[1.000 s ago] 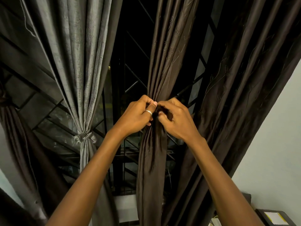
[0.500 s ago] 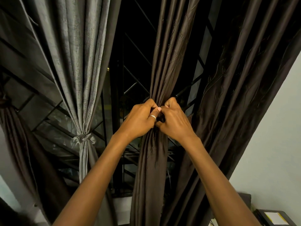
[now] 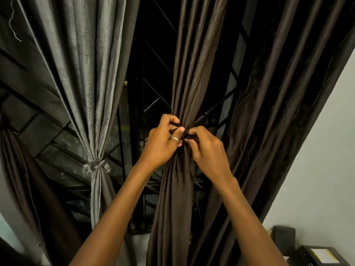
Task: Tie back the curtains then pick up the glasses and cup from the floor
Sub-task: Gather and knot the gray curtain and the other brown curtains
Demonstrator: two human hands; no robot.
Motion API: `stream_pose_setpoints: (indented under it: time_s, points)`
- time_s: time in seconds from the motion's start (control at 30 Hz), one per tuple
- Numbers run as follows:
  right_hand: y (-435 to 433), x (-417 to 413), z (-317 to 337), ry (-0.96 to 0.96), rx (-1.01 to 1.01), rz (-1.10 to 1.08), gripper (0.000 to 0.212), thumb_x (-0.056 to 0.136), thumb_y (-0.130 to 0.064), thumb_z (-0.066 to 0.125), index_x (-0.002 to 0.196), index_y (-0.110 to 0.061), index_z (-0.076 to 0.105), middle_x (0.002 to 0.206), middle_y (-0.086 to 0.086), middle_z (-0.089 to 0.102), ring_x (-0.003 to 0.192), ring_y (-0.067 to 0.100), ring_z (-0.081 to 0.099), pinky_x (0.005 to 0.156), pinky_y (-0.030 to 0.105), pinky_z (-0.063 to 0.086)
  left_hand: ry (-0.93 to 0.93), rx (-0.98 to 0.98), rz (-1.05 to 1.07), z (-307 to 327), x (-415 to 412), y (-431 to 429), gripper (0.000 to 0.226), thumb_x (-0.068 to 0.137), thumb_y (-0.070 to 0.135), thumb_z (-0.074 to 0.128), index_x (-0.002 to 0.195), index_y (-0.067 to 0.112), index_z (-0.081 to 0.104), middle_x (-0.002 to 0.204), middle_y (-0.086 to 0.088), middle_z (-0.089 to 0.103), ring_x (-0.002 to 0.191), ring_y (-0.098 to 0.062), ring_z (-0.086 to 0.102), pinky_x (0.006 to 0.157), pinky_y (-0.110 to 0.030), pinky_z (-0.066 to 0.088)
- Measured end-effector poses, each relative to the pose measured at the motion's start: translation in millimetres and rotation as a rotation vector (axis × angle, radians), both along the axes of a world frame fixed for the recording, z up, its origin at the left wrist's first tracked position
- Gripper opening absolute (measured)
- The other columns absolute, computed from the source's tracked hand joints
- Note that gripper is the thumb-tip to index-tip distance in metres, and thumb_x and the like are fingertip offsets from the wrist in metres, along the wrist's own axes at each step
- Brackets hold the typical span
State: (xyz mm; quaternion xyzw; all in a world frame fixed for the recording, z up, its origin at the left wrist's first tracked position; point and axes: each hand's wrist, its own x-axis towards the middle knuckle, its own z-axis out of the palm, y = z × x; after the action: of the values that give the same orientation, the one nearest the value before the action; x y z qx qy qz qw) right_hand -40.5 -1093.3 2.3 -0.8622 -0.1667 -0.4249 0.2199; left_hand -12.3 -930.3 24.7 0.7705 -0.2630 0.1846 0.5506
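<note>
Curtains, four panels: grey curtain [image 3: 86, 73], left, tied with a knot [image 3: 97, 166]; brown curtain [image 3: 184, 73], centre, gathered; further brown panels far left [image 3: 17, 160] and right [image 3: 269, 112]. Hands, two: left hand [image 3: 163, 143], fingers curled round the bundle; right hand [image 3: 207, 148], pinching its fabric. Level half a second ago, the left now sits higher

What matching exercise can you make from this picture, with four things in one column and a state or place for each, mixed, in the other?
Things:
1. grey curtain
2. middle brown curtain
3. left hand
4. wall

States or places:
a. wears a ring
b. pale, at the right edge
c. already tied with a knot
d. bunched and gripped, not yet tied

Pairs: 1-c, 2-d, 3-a, 4-b.
</note>
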Motion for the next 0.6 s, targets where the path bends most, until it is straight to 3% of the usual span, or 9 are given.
stream_pose_setpoints:
  time_s: [0.13, 0.23, 0.37, 0.5, 0.6]
  points:
    - [2.2, 0.7, -8.8, -0.058, 0.106, 0.018, 0.017, 0.099, -0.018, 0.065, 0.114, -0.009, 0.065, 0.122, 0.004, 0.072, 0.107, 0.014, 0.070, 0.084, 0.035, 0.060, -0.048, 0.002, -0.056, -4.2, -5.7, 2.3, 0.018, 0.104, 0.025, 0.054, 0.119, 0.022, 0.064, 0.104, 0.009, 0.069, 0.094, -0.004, 0.071, 0.081, -0.027, 0.062]
    - [5.7, 0.7, -15.0, -0.069, 0.185, 0.008, 0.015, 0.099, -0.014, 0.064, 0.110, -0.006, 0.069, 0.132, 0.006, 0.067, 0.114, 0.014, 0.067, 0.092, 0.032, 0.058, -0.023, 0.062, -0.052, -8.0, -6.8, 6.3, 0.030, 0.095, 0.036, 0.067, 0.124, 0.026, 0.067, 0.114, 0.016, 0.069, 0.106, 0.004, 0.065, 0.090, -0.017, 0.054]
    - [14.5, -3.6, -18.2, -0.112, 0.321, -0.023, 0.014, 0.097, -0.012, 0.068, 0.108, -0.005, 0.072, 0.127, 0.003, 0.060, 0.107, 0.006, 0.063, 0.092, 0.022, 0.055, -0.034, 0.028, -0.014, -13.7, -9.4, 6.1, 0.039, 0.090, 0.027, 0.075, 0.128, 0.024, 0.066, 0.121, 0.011, 0.068, 0.110, 0.010, 0.061, 0.085, -0.006, 0.049]
    - [24.1, -10.2, -16.7, -0.109, 0.435, -0.006, 0.009, 0.094, -0.013, 0.072, 0.102, -0.009, 0.073, 0.104, -0.002, 0.067, 0.095, 0.000, 0.063, 0.084, 0.014, 0.050, -0.194, -0.086, 0.070, -21.8, -10.7, 2.7, 0.028, 0.094, 0.019, 0.071, 0.122, 0.017, 0.072, 0.117, 0.008, 0.071, 0.106, -0.002, 0.068, 0.089, -0.032, 0.060]
    - [27.7, -16.5, -17.0, -0.071, 0.539, -0.005, 0.006, 0.094, -0.016, 0.072, 0.099, -0.013, 0.074, 0.095, -0.007, 0.071, 0.090, -0.001, 0.066, 0.078, 0.013, 0.050, -0.331, -0.194, 0.205, -36.9, -14.9, -1.7, 0.023, 0.092, 0.016, 0.074, 0.114, 0.011, 0.077, 0.117, 0.003, 0.066, 0.108, -0.012, 0.067, 0.081, -0.038, 0.062]
